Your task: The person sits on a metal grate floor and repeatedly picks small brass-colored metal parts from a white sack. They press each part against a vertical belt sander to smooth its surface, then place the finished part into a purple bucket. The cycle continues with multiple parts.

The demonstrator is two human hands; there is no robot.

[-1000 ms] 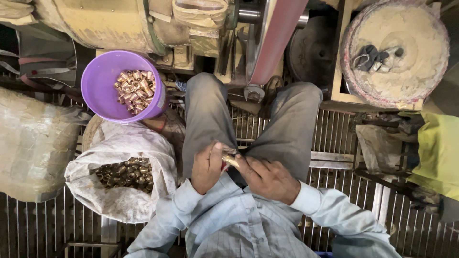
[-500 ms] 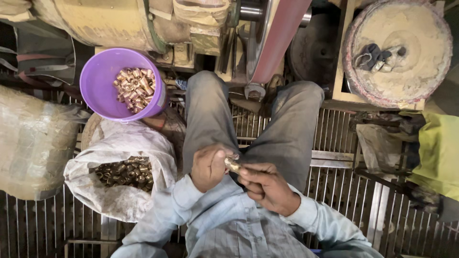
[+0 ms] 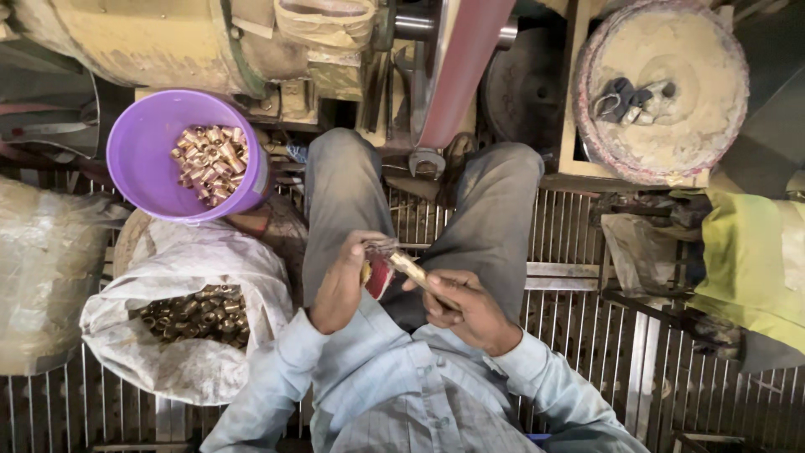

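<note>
I sit with my grey-trousered knees apart. My left hand (image 3: 342,281) is closed around a small brass part (image 3: 366,270) held over my lap. My right hand (image 3: 466,309) grips a thin stick-like tool (image 3: 412,270) whose tip rests against that part. A purple bowl (image 3: 144,159) with several brass fittings stands at my upper left. Below it an open white sack (image 3: 180,365) holds many darker brass fittings.
A metal grate floor (image 3: 579,294) lies under me. A red belt (image 3: 461,71) and a spanner (image 3: 426,159) sit ahead between my knees. A round dusty drum lid (image 3: 671,126) with small items is at upper right. A yellow-green cloth (image 3: 755,260) lies right, a bulky sack (image 3: 38,277) left.
My hands have stayed over my lap. The right hand has shifted slightly right and down, and the stick tool now angles up against the part in my left hand.
</note>
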